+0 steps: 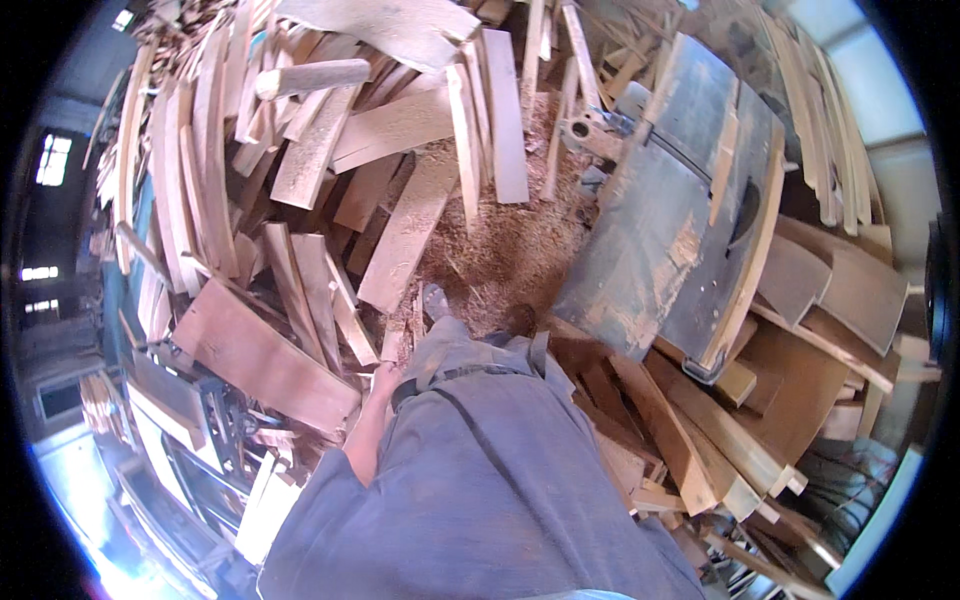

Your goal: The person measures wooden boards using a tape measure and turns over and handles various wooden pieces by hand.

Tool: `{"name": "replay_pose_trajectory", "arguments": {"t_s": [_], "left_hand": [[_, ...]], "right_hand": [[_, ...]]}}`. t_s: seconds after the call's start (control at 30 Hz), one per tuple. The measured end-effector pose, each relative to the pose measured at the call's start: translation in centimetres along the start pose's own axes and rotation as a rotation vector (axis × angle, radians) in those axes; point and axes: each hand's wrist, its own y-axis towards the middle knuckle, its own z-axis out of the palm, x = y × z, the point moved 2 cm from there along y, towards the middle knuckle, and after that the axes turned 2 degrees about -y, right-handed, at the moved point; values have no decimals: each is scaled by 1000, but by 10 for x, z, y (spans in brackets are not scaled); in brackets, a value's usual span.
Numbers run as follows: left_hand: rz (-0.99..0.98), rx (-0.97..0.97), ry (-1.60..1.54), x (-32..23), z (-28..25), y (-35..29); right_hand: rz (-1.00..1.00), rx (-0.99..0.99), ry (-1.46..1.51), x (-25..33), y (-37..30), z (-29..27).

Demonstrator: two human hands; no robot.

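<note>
My left hand [385, 378] hangs low at my left side, small in the picture and beside my dark waist strap. A narrow wood piece [393, 342] shows right by its fingers; whether they grip it I cannot make out. Close to that hand, on its left, lies a wide reddish-brown board [265, 350]. My right hand is out of sight. Ahead of me a pale plank [408, 235] leans over the scrap heap, its near end close to my shoe [435, 300].
A grey metal machine table [650, 220] stands to my right, with a wooden strip [724, 165] on it. Sawdust [500, 240] covers the floor ahead. Loose boards pile up on the left, and thick timbers [665, 430] lie at the near right. A short log [313, 78] lies atop the heap.
</note>
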Motion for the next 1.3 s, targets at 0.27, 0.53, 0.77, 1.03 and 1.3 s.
{"name": "replay_pose_trajectory", "arguments": {"t_s": [0.27, 0.53, 0.77, 1.03, 1.3], "left_hand": [[-222, 63, -187, 1, -39, 30], [-93, 83, -400, -11, -70, 110], [41, 150, -280, -73, -69, 168], [32, -14, -180, -37, -48, 190], [151, -211, -409, -26, -20, 132]], "right_hand": [[-250, 287, -170, 61, -4, 62], [219, 295, 83, 169, -44, 52], [-108, 179, 323, 222, -55, 84], [-104, 297, -42, 174, 15, 104], [-106, 380, -36, 237, 62, 70]]}}
